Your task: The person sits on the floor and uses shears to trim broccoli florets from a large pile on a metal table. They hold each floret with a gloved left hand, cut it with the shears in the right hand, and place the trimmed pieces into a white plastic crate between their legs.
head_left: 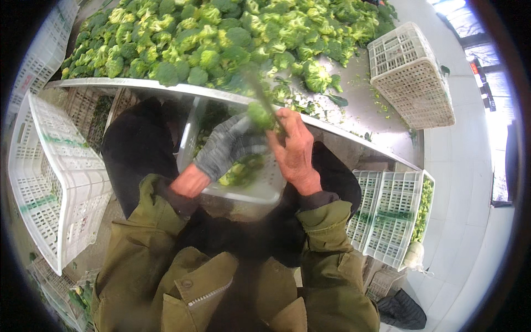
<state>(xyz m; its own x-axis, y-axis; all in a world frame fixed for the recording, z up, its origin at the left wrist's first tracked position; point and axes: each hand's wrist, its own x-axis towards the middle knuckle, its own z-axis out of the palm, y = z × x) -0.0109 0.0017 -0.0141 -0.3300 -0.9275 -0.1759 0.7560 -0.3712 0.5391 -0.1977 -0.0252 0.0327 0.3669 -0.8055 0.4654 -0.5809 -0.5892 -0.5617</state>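
Observation:
My left hand (225, 148), in a grey knitted glove, grips a green broccoli piece (259, 114), smeared by motion. Bare and closed, my right hand (294, 154) is around a knife whose blurred blade (258, 88) points up and away, beside the broccoli. Both hands are close together over a pale plastic tub (266, 193) between my knees. Cut broccoli florets (243, 171) lie inside it, partly covered by my left hand. The knife's handle is mostly hidden in my right fingers.
A large broccoli heap (221, 44) covers the metal-edged table (381, 130) ahead, with green scraps at its right. One white crate (412, 77) stands at that end. More crates flank me, one at left (72, 177) and a broccoli-filled one at right (390, 216).

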